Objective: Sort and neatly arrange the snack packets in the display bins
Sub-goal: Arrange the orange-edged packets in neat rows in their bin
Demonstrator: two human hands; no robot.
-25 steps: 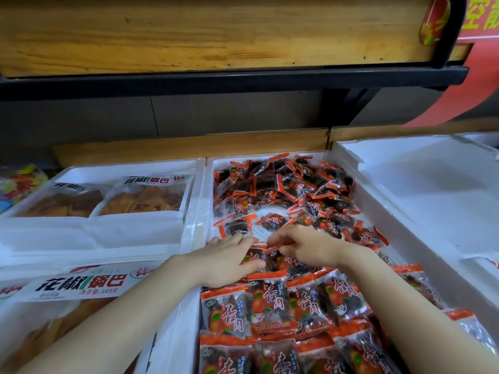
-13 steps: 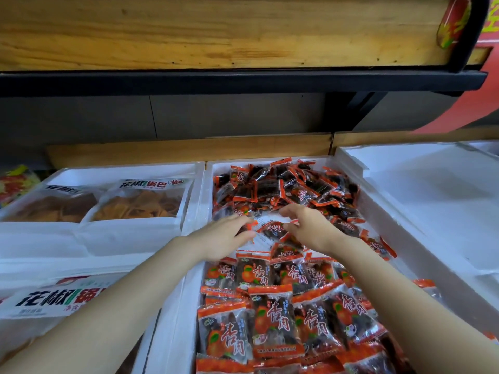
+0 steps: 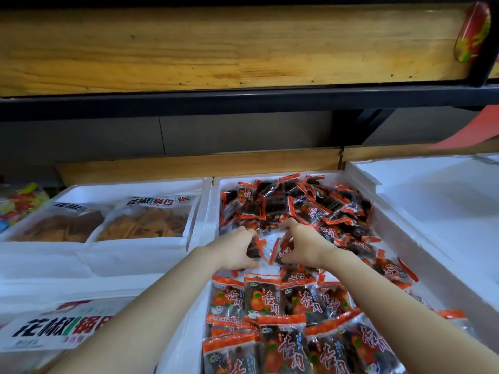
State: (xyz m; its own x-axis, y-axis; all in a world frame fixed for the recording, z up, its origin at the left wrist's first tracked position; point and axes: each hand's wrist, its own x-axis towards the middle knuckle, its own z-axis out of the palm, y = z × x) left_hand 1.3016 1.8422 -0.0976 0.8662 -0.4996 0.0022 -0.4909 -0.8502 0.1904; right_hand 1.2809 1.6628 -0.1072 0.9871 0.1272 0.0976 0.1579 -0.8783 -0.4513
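Moved: our hands have reached further back, each now lifting a packet.
Left hand (image 3: 237,249): fingers curled round one dark packet (image 3: 255,248).
Right hand (image 3: 302,244): pinching one orange-edged packet (image 3: 283,251).
Snack packets (image 3: 297,209): in the middle bin (image 3: 208,211), loose heap behind, neat rows in front, too many to count.
Writing: we read 杏肉 on packets, 花椒锅巴 on three large bags (image 3: 151,220) at left.

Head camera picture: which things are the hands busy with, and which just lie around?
Part of the job: left hand, right hand, each gripping one of the small orange-edged snack packets; white foam middle bin.
Just lying about: large clear bags of yellow-brown crisps; wooden shelf board; black metal rail.
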